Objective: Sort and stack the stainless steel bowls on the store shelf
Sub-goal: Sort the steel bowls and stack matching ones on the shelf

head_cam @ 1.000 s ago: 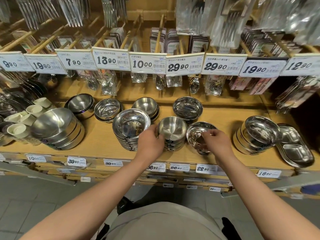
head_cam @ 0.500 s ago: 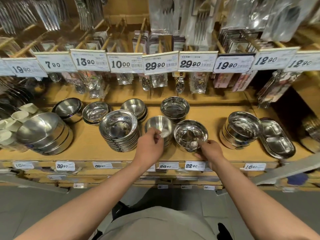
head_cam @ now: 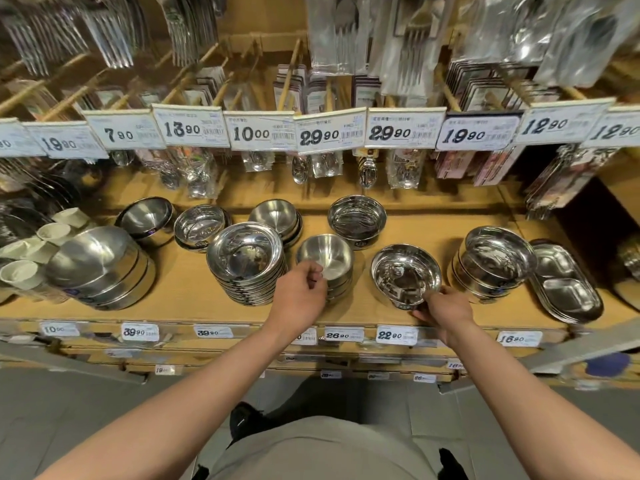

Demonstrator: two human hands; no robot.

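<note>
Steel bowl stacks, nine counted; left hand (head_cam: 300, 292) pinches matte stack (head_cam: 327, 263); right hand (head_cam: 446, 308) grips shiny bowl (head_cam: 406, 273).

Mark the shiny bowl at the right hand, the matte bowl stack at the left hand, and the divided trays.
shiny bowl (head_cam: 403, 271), head view, on its inner wall.
matte bowl stack (head_cam: 329, 252), head view, inside the top bowl.
divided trays (head_cam: 566, 294), head view, in the near compartment.

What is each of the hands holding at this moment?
Left hand: pinches the rim of the small matte bowl.
Right hand: grips the shiny bowl at its near edge.
</note>
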